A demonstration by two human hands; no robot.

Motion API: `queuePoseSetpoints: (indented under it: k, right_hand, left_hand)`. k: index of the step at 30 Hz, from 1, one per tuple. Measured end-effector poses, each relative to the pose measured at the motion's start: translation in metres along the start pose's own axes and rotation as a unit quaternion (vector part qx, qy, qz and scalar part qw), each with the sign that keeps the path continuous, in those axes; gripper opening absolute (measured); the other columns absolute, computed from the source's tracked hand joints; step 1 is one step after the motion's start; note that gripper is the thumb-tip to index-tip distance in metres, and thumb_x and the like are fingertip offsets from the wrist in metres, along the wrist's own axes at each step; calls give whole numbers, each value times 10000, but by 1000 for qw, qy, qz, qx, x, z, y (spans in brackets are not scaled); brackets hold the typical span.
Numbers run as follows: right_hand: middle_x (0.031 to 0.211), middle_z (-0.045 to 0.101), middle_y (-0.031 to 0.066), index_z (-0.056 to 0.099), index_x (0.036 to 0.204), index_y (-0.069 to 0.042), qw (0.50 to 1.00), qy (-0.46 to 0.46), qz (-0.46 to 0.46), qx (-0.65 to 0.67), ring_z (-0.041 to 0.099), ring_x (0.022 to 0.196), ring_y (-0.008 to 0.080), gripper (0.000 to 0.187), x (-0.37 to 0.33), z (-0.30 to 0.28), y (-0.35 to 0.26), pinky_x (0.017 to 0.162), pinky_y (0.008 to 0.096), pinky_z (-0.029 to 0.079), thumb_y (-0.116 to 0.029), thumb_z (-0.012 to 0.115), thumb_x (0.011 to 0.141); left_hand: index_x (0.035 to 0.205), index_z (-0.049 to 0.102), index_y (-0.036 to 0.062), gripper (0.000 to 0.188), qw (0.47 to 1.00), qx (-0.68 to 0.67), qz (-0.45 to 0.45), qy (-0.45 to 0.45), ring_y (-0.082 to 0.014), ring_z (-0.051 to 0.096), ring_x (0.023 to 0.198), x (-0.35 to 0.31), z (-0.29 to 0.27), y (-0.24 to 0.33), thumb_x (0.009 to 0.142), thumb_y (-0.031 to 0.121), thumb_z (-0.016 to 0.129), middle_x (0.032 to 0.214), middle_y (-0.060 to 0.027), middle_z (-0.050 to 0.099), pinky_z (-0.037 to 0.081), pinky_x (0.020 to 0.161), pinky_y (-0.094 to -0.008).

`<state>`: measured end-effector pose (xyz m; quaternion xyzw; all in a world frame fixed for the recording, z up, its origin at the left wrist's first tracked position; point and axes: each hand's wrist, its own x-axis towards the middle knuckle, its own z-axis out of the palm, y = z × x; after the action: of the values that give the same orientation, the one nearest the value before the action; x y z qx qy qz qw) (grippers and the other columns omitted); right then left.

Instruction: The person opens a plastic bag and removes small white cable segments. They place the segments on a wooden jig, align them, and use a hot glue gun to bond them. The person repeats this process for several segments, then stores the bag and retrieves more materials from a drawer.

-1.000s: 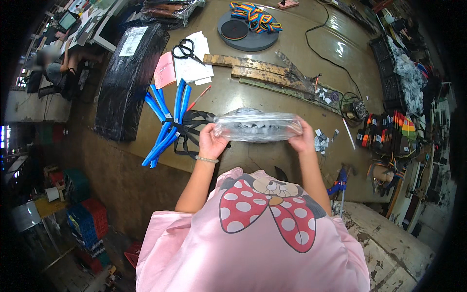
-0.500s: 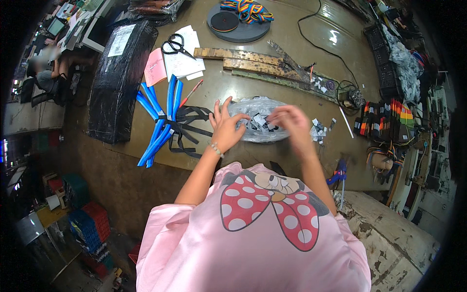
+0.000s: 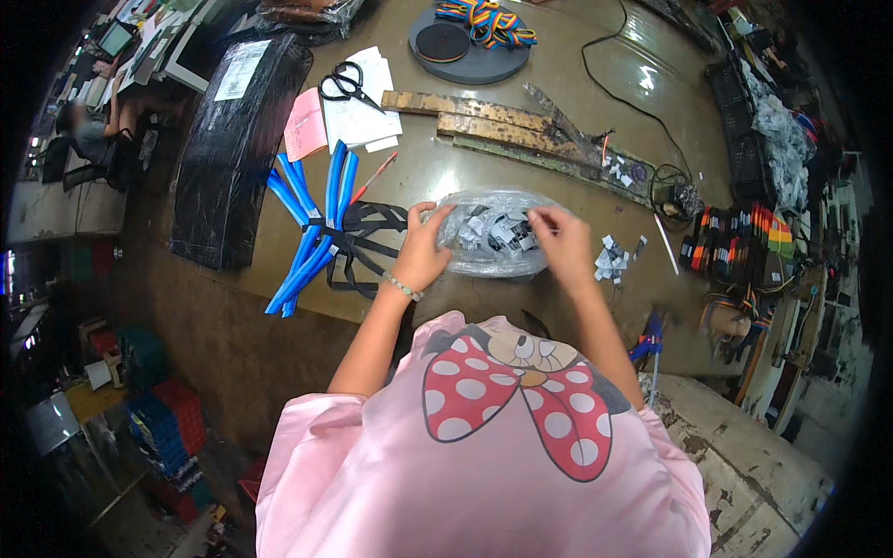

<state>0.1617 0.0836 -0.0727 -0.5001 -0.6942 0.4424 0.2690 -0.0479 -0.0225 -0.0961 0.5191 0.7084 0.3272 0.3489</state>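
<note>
A clear plastic bag [image 3: 498,268] lies crumpled on the table in front of me, its middle full of small black and white label-like pieces [image 3: 502,231]. My left hand [image 3: 424,251] is curled round the bag's left edge. At the bag's right side, over the pieces, the fingers of my right hand [image 3: 565,244] are pinched together; whatever is between their tips is too small to make out. To the left of my left hand, blue padded straps with black webbing [image 3: 321,228] are bundled crosswise.
Loose white pieces [image 3: 611,260] lie right of the bag. Beyond it are metal-edged wooden bars [image 3: 502,121], black scissors [image 3: 342,86] on papers, a red pen [image 3: 377,177] and a grey webbing roll [image 3: 465,70]. A black wrapped package [image 3: 223,158] stands left; striped straps [image 3: 735,237] lie right.
My left hand has drawn in from spread fingers to the bag's left edge. The right hand, blurred before, is now steadier and pinched at the bag's right side. The view has shifted slightly.
</note>
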Motion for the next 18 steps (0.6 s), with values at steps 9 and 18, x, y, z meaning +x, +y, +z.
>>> queuePoseSetpoints:
  k: [9, 18]
  right_hand:
    - [739, 656, 135, 632, 999, -69, 970, -165, -6, -178, 650, 706, 278, 287, -12, 58, 13, 637, 382, 506, -272, 650, 796]
    - [579, 507, 53, 678, 925, -94, 987, -145, -47, -51, 468, 522, 210, 186, -9, 19, 10, 521, 335, 393, -194, 663, 768]
  left_hand:
    - [1256, 476, 49, 622, 996, 48, 63, 44, -340, 494, 1044, -1, 4, 8, 653, -69, 568, 1218, -183, 366, 435, 861, -351]
    - [1323, 411, 31, 671, 994, 48, 49, 88, -337, 488, 1028, -8, -6, 9, 672, -61, 545, 1153, -203, 389, 436, 841, -348]
